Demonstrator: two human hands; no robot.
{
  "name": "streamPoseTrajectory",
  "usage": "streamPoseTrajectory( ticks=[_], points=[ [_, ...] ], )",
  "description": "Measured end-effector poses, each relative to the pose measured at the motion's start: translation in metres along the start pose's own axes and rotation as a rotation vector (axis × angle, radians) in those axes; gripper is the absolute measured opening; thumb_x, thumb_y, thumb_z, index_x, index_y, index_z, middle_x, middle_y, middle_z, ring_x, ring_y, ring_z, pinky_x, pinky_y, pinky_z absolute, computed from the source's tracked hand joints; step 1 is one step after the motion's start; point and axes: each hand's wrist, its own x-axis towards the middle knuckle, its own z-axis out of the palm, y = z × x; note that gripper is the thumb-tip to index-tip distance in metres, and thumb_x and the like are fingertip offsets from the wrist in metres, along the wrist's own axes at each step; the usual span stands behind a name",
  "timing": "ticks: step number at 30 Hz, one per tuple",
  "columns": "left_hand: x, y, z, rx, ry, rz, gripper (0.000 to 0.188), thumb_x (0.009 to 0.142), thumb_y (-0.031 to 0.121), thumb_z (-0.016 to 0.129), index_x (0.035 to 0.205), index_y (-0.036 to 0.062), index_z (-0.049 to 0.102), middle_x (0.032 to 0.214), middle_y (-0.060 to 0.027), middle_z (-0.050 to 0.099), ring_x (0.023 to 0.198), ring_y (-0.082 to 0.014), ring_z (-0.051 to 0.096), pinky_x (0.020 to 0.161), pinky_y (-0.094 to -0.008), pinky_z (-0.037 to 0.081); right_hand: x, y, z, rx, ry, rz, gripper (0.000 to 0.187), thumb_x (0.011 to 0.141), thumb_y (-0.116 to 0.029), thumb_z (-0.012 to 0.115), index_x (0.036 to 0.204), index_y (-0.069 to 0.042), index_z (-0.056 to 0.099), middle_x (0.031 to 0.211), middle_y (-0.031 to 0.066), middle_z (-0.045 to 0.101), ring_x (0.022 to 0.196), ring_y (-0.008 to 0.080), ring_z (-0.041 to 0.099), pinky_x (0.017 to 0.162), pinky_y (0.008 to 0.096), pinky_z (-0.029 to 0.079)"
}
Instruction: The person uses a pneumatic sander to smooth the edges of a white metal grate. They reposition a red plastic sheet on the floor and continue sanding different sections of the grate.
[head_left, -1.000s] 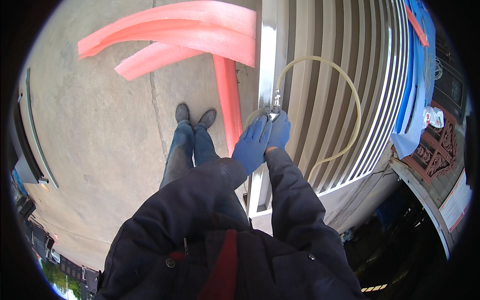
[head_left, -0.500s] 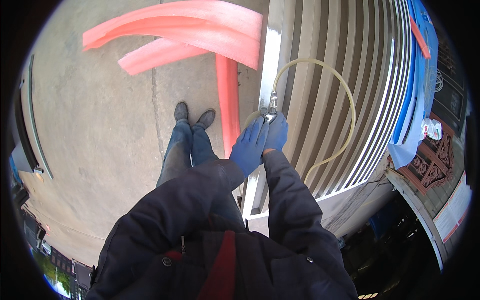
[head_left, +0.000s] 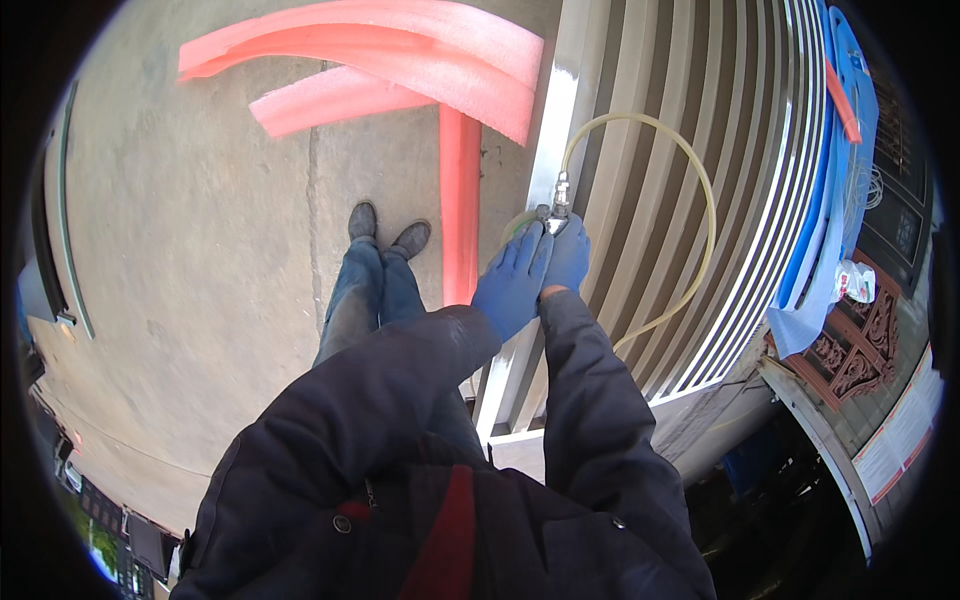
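Both my hands wear blue-grey work gloves and are closed round a small metal air sander (head_left: 552, 224). My left hand (head_left: 513, 280) wraps it from the near left. Behind and to the right, my right hand (head_left: 568, 258) grips its other side. A round, pale disc edge (head_left: 516, 226) shows left of the fingers; the rest of the disc is hidden. From the tool's metal coupling, a yellowish clear hose (head_left: 706, 200) loops right over the slats. The sander sits at the shiny side bar (head_left: 556, 110) of a slatted metal panel (head_left: 650, 180).
Pink foam strips (head_left: 460, 200) lie on the concrete floor (head_left: 220, 220) left of the panel. Blue sheeting (head_left: 840, 130) runs along the panel's far right side. Beyond it lie a brown ornamental metal piece (head_left: 845, 350) and a white bag (head_left: 855, 282).
The view has shifted slightly, so the panel and foam appear farther right. Both hands keep their grip on the air sander, which stays by about the same stretch of the side bar.
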Motion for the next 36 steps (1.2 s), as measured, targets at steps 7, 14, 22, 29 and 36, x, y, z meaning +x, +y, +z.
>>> streamPoseTrajectory(
  ticks=[7,14,22,29,36],
  points=[
    [-0.007,0.002,0.008,0.052,0.015,-0.006,0.102,0.095,0.041,0.077,0.174,-0.0020,0.029,0.179,-0.0278,0.028,0.166,-0.0416,0.032,0.136,-0.0491,0.028,0.004,0.006,0.001,-0.013,-0.022,-0.046,0.034,0.099,-0.021,0.073,0.130,-0.008,0.065,0.129,0.0166,0.072,0.120,0.0383,0.068,0.100,0.0507,0.058],
    [0.001,0.000,0.005,0.025,0.015,-0.023,0.102,0.095,0.041,0.076,0.175,-0.0019,0.029,0.179,-0.0275,0.028,0.165,-0.0410,0.033,0.135,-0.0492,0.029,0.004,0.004,0.002,0.048,0.086,-0.101,0.037,0.098,-0.025,0.075,0.130,-0.008,0.066,0.131,0.0166,0.072,0.122,0.0386,0.068,0.101,0.0497,0.058],
    [-0.018,0.011,0.015,0.022,-0.012,0.010,0.101,0.095,0.039,0.075,0.175,-0.0024,0.028,0.180,-0.0266,0.028,0.166,-0.0400,0.033,0.135,-0.0481,0.029,-0.013,0.027,0.006,0.000,0.000,-0.038,0.040,0.100,-0.027,0.073,0.133,-0.007,0.063,0.131,0.0177,0.072,0.123,0.0395,0.067,0.101,0.0504,0.057],
    [-0.012,0.011,0.032,0.188,-0.012,0.071,0.097,0.096,0.037,0.074,0.174,-0.0011,0.031,0.180,-0.0236,0.030,0.165,-0.0391,0.034,0.135,-0.0475,0.029,-0.012,0.040,0.010,0.084,0.026,0.043,0.047,0.099,-0.031,0.075,0.138,-0.007,0.062,0.130,0.0175,0.072,0.124,0.0398,0.066,0.103,0.0507,0.056],
    [-0.010,0.013,0.023,0.101,-0.013,0.066,0.091,0.097,0.034,0.072,0.172,-0.0014,0.034,0.180,-0.0241,0.029,0.164,-0.0387,0.036,0.134,-0.0464,0.031,-0.004,0.039,0.007,0.025,-0.045,0.117,0.046,0.100,-0.031,0.075,0.137,-0.007,0.064,0.128,0.0174,0.073,0.125,0.0402,0.067,0.105,0.0504,0.056]
  ],
)
